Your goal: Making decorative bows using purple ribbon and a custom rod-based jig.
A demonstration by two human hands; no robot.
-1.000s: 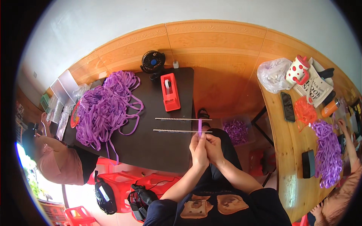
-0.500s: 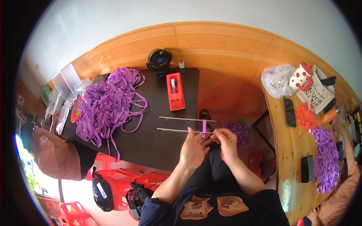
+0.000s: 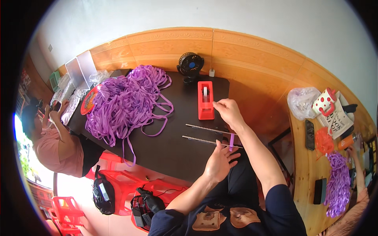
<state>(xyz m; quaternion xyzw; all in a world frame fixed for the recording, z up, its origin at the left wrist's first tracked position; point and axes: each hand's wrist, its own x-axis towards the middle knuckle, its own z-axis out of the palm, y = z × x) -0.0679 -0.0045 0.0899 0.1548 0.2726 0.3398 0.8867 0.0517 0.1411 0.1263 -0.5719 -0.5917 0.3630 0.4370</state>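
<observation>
Two thin metal rods [image 3: 206, 128] lie parallel on the dark table and reach past its right edge. A short purple ribbon [image 3: 232, 142] spans both near their free ends. My left hand [image 3: 220, 163] is by the nearer rod, palm up, thumb raised against the rod and fingers spread near the ribbon's lower end. At the right side of a red tape dispenser [image 3: 205, 113] is my right hand [image 3: 230, 112], its thumb and forefinger pinched together. Whatever is between those fingertips is too small to make out. A roll of tape [image 3: 205, 93] sits in the dispenser.
A big heap of purple ribbon [image 3: 122, 102] covers the left of the dark table [image 3: 173, 157], with a small black fan [image 3: 190, 65] behind. A co-worker [image 3: 59, 145] is at far left. The wooden table [image 3: 305, 188] at right holds a phone, a dotted mug and more ribbon.
My right hand has left the ribbon on the rods and moved up to the tape dispenser. My left hand stays by the rods. The whole view has shifted a little.
</observation>
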